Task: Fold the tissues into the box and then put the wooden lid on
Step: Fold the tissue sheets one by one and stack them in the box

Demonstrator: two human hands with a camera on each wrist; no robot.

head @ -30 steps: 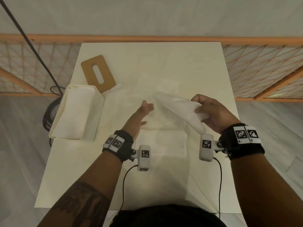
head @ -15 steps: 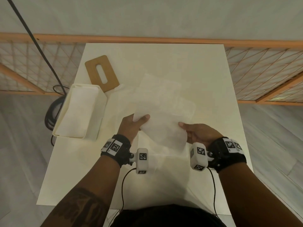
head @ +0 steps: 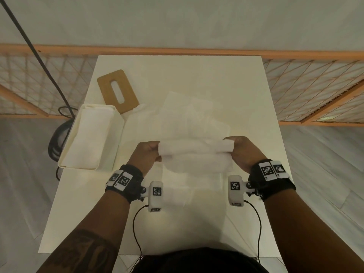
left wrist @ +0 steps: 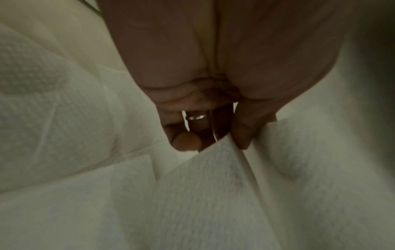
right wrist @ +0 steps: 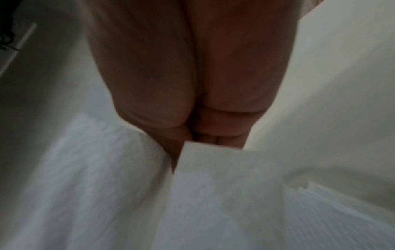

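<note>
You're mid-fold: your left hand (head: 146,154) and right hand (head: 243,152) each pinch one end of the tissue (head: 195,154), fingers curled round it, held folded over just above the surface (head: 197,79) and well to the right of the box (head: 89,136). Next, I'd judge, you finish the crease and carry it left into the box, which already holds tissue. More loose tissues (head: 189,115) lie flat between you and the far edge, and the wooden lid (head: 118,91) sits just behind the box, touching its far corner, not blocking the opening.
</note>
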